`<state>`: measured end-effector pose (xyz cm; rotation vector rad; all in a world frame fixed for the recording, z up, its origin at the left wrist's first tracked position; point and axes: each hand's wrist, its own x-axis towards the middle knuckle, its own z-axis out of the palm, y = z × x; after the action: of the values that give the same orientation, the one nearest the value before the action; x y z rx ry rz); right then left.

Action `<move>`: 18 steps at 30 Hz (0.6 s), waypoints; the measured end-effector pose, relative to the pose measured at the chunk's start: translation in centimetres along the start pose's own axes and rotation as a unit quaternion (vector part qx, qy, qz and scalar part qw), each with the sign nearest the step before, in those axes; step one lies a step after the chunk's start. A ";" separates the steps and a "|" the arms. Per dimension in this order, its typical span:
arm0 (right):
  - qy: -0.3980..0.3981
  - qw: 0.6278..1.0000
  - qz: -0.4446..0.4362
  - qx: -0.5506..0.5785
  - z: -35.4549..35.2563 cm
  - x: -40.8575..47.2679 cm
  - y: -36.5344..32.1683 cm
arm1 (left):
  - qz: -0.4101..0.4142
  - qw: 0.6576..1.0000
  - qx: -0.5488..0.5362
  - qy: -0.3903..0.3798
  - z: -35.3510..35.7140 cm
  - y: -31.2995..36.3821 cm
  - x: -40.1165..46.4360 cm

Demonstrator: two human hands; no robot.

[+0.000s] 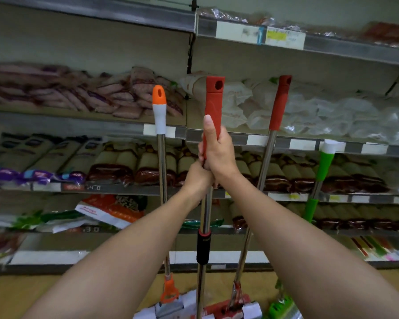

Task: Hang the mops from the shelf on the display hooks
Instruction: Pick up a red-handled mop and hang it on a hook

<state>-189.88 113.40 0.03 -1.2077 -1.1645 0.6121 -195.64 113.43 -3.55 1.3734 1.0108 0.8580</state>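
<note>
1. Our right hand (218,155) wraps the red-gripped steel mop pole (213,104), thumb up; our left hand (197,178) clasps it just below.
2. We see three other mops leaning on the shelf edges: orange-capped (159,104), red-gripped (281,104), green-handled (325,162).
3. Shelf-edge price tags (92,187) blur; we read nothing surely.

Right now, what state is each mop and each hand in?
Red-handled mop: upright, gripped by both hands.
Right hand: wrapped round the red grip, thumb up along it.
Left hand: holds the pole just below.
Orange-capped mop: leaning on the shelf, unheld.
Second red mop: leaning, unheld.
Green mop: leaning, unheld.
</note>
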 end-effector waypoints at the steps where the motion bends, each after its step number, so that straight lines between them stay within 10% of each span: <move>1: -0.007 1.000 -0.004 0.006 0.2 -0.8 -0.6 | 0.010 1.000 0.001 0.008 -0.2 0.0 -1.0; 18: -0.119 0.985 -0.095 0.081 13.9 -9.4 -15.9 | 0.113 0.955 0.175 0.211 -13.9 7.6 -15.9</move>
<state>-208.98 105.83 10.54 -0.8892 -1.3840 0.7047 -213.58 103.98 5.97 1.6671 1.4018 1.2197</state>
